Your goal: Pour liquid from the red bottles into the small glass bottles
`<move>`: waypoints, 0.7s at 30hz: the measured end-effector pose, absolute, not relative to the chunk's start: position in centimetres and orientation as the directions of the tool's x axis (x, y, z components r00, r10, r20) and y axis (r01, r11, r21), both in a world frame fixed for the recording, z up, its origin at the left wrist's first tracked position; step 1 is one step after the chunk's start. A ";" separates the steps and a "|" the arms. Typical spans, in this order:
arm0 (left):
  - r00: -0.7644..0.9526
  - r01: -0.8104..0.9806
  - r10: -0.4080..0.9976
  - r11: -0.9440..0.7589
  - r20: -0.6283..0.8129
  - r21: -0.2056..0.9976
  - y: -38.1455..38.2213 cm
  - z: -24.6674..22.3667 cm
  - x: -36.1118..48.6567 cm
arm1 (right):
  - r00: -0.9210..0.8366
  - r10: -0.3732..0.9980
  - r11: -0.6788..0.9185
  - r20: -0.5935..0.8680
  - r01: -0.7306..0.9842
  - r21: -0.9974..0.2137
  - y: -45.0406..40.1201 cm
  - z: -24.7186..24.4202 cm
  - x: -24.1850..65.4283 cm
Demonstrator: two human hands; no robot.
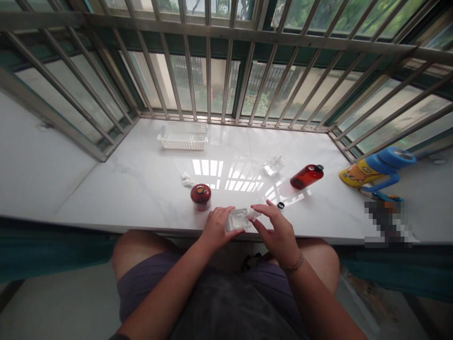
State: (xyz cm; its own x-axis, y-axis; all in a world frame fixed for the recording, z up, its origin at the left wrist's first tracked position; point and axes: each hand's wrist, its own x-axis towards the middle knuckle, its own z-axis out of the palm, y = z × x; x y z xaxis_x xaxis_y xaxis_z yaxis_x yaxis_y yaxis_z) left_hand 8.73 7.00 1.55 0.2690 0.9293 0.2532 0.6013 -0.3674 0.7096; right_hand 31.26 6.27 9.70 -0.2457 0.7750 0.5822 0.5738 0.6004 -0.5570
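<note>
Close to the counter's front edge, my left hand (215,229) grips a small clear rectangular box (239,219), thumb along its near side and fingers at its left. My right hand (280,233) pinches a small whitish, see-through piece (253,214) between thumb and fingers, right at the box's right end. What this piece is, and whether it touches the box, I cannot make out. A dark red bottle (201,198) with no cap stands upright just left of my left hand. A small black cap (281,206) lies beyond my right hand.
A second red bottle (306,177) with a black cap lies on its side. Behind are a clear container (273,165) and a white perforated basket (182,144). White crumpled bits (186,179) lie near the open bottle. At right is a blue-and-yellow flask (375,167). Window bars (208,85) bound the counter.
</note>
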 end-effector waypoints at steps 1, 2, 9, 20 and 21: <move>0.267 0.601 0.929 -0.368 0.256 0.710 7.0 1.5 8.7 | -0.242 0.767 0.609 0.595 0.569 -0.553 6.2 9.8 31.3; 0.266 0.600 0.929 -0.369 0.257 0.710 7.0 1.5 8.7 | -0.240 0.761 0.614 0.603 0.565 -0.550 6.1 9.9 31.3; 0.271 0.598 0.927 -0.374 0.261 0.709 7.0 1.4 8.7 | -0.252 0.731 0.646 0.634 0.553 -0.526 5.9 10.8 31.4; 0.263 0.596 0.928 -0.371 0.264 0.712 7.0 1.4 8.7 | -0.279 0.744 0.631 0.607 0.591 -0.502 6.0 10.6 31.2; 0.262 0.596 0.928 -0.371 0.264 0.713 7.0 1.4 8.7 | -0.277 0.744 0.631 0.608 0.591 -0.503 5.9 10.6 31.2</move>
